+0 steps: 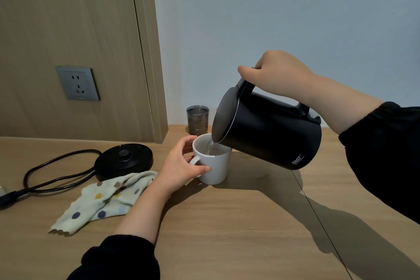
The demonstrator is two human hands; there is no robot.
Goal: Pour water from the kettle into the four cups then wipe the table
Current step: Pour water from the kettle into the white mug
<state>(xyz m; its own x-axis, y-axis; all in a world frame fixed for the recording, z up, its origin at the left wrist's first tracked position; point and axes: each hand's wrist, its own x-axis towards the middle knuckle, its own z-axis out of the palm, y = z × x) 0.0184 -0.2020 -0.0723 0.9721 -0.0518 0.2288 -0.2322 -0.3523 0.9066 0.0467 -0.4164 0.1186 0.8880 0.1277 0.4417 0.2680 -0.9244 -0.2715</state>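
Head view, right hand [276, 73] gripping tilted kettle [270, 132] handle, left hand [181, 166] curled around white cup [216, 166] below spout

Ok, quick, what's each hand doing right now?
Left hand: fingers curled round the white mug.
Right hand: grips the black kettle by its handle, tilted and pouring water into the mug.

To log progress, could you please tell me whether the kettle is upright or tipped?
Tipped: the right hand tilts the kettle spout-down, and water streams into the white mug.
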